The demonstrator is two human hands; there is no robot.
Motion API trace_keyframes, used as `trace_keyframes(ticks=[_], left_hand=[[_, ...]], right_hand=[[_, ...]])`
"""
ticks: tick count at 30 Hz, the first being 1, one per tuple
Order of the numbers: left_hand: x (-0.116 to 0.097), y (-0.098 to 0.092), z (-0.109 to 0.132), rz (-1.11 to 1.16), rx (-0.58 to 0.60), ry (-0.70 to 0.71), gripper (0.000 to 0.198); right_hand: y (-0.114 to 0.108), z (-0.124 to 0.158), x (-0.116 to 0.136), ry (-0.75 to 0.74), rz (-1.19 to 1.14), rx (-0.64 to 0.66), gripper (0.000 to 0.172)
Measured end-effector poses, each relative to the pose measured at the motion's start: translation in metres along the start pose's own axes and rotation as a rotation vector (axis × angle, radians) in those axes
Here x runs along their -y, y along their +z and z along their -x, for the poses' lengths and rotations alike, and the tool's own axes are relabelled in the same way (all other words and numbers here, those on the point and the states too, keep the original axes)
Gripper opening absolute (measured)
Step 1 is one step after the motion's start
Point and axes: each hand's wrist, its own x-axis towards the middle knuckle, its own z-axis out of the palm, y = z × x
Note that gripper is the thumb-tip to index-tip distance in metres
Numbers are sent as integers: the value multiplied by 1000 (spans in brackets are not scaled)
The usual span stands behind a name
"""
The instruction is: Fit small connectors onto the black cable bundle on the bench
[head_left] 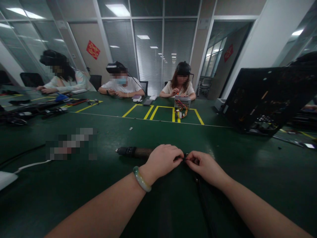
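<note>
My left hand is closed over a dark, rod-shaped tool that lies on the green table; its black tip sticks out to the left of my fist. A green bangle sits on that wrist. My right hand pinches a small dark part right at the left hand's fingertips. A black cable runs from under the right hand toward me.
An open black computer case stands at the right. Three people sit at the far side; one handles a grey power supply with coloured wires. Yellow floor-tape marks, dark tools at left and a white cable lie on the table.
</note>
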Motion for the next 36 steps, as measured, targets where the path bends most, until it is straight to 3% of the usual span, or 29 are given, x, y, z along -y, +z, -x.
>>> trace_keyframes(ticks=[13, 19, 36], left_hand=[[-3, 0, 0, -61, -18, -75, 13], [-3, 0, 0, -63, 1, -40, 8], [-4, 0, 0, -71, -1, -57, 17]], right_hand=[[0, -1, -2, -7, -20, 6, 13], [0, -1, -4, -11, -3, 8, 12], [0, -3, -4, -21, 2, 2, 11]])
